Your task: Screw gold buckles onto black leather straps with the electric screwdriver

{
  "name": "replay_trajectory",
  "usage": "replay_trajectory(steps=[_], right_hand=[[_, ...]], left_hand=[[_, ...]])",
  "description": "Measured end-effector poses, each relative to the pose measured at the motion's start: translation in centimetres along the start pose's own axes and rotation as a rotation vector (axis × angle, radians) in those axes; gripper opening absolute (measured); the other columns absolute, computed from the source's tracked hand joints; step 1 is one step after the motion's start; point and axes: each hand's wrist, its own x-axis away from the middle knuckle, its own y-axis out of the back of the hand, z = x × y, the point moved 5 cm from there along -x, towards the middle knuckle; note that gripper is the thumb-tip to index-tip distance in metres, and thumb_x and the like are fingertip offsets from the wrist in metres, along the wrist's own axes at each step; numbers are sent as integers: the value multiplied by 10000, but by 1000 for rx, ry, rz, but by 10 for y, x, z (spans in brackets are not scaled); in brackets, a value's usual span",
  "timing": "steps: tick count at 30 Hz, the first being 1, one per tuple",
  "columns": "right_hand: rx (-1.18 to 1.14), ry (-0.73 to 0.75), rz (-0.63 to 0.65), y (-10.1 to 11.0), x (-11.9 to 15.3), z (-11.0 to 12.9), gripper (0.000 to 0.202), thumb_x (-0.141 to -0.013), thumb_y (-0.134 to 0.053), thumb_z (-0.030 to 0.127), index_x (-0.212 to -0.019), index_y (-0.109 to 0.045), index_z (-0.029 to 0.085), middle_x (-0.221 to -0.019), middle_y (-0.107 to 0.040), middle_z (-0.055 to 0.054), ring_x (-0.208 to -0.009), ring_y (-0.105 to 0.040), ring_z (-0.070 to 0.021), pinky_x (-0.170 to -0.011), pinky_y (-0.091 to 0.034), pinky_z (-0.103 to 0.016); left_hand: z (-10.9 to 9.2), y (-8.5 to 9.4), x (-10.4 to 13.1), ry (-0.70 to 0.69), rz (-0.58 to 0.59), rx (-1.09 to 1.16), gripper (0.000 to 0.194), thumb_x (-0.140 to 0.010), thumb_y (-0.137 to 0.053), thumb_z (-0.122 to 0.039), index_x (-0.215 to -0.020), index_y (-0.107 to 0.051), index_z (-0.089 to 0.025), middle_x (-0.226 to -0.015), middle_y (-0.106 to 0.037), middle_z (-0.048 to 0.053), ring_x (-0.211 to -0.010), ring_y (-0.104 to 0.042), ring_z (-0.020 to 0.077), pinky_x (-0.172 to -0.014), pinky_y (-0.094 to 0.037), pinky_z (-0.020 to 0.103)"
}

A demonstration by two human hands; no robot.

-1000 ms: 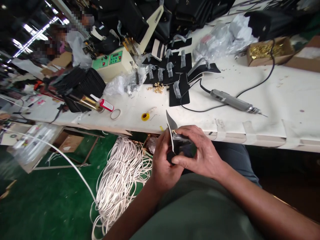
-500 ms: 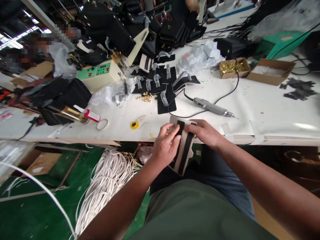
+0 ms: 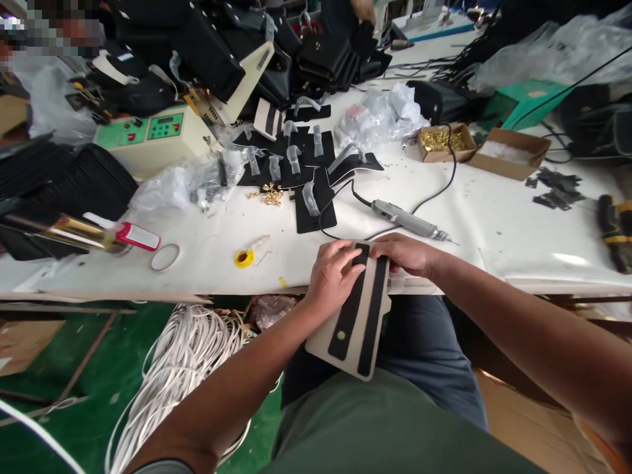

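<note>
A beige panel (image 3: 363,316) with two black strips and a round metal stud slants down from the table's front edge toward my lap. My left hand (image 3: 334,273) grips its upper left side, fingers bent over the black strip. At the panel's upper right corner, my right hand (image 3: 402,255) pinches the edge, its thumb on top. Just beyond lies a grey electric screwdriver (image 3: 409,219) with a thin bit, its cord looping leftward. Black panels (image 3: 316,214) with clear plastic wrapped on their straps are spread farther back, near a small pile of gold-coloured hardware (image 3: 269,194).
A control box (image 3: 155,141) stands at the left, behind plastic bags. Small cardboard boxes (image 3: 447,143) are at the back right, one with gold pieces. Tape (image 3: 165,257), a red-capped bottle (image 3: 141,236) and a yellow spool (image 3: 243,258) lie left; pliers (image 3: 617,234) far right.
The panel now shows more of its lower part and the stud, tilted toward me. Both hands still hold its upper end. My view has turned right, bringing the pliers into sight.
</note>
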Motion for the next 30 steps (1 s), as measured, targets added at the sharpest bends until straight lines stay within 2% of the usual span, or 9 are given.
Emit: replay_trajectory(steps=[7,12,18,22,30], right_hand=[[179,-81,2,11,-11,0,96,-652,-637,225,-595,-571,187,-519,-495,34,-442,-410,-93,-399,-280,-234],[288,-102,-15,7,-14,2,185,-695,-627,221,-538,-531,202,-473,-454,29,-427,-390,-105,-410,-262,-259],[527,-98,-60,5,-13,12,257,-784,-654,279,-555,-563,206,-489,-517,11,-462,-468,-128,-434,-337,-268],[608,-72,-72,6,-14,14,298,-778,-702,283,-526,-554,222,-432,-500,22,-428,-471,-140,-415,-338,-271],[677,-92,-132,16,-15,6,223,-800,-726,352,-672,-618,205,-391,-483,44,-401,-501,-140,-417,-346,-246]], left_hand=[[7,-17,-7,39,54,-9,295,-873,-827,-258,-1158,-755,-240,-1193,-702,76,-1181,-632,261,-1046,-574,439],[13,-22,-6,28,47,14,307,-854,-846,-240,-1143,-749,-200,-1179,-706,94,-1171,-620,263,-1043,-562,425],[15,-26,-4,83,92,-54,295,-850,-852,-277,-1124,-752,-232,-1195,-719,84,-1172,-625,286,-1036,-527,473],[15,-26,-5,98,122,-99,294,-860,-845,-317,-1128,-751,-245,-1207,-727,72,-1174,-619,286,-1007,-509,466],[15,-30,-10,116,183,-165,293,-870,-833,-348,-1140,-758,-264,-1223,-730,65,-1176,-613,292,-963,-505,468]])
